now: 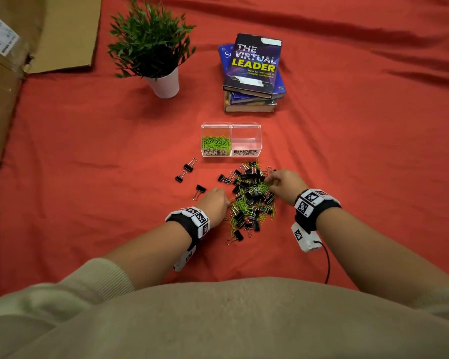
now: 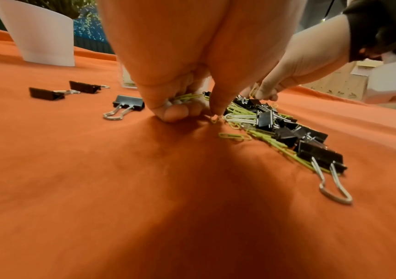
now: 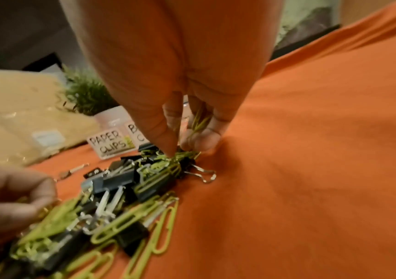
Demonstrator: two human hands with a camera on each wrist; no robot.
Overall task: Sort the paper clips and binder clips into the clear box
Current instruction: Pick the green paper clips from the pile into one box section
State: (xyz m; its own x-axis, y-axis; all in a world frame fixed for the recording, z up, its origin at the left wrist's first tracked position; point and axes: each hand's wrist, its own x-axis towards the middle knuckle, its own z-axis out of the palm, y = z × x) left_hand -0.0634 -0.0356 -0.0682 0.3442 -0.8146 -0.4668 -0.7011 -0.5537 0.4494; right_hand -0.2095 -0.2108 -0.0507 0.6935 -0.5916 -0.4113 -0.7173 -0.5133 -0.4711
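Note:
A mixed pile of green paper clips and black binder clips (image 1: 252,198) lies on the red cloth in front of the clear box (image 1: 231,125). Its left compartment, labelled PAPER CLIPS, holds green clips (image 1: 215,142); the right one, labelled BINDER CLIPS, looks bare. My left hand (image 1: 215,203) sits at the pile's left edge, its curled fingers (image 2: 175,111) holding several green paper clips (image 2: 188,96). My right hand (image 1: 283,181) is on the pile's far right, its fingers (image 3: 201,139) pinching green paper clips (image 3: 199,122).
Three binder clips (image 1: 189,167) lie apart to the left of the pile. A potted plant (image 1: 161,81) and a stack of books (image 1: 254,73) stand beyond the box. Cardboard (image 1: 16,60) lines the left side.

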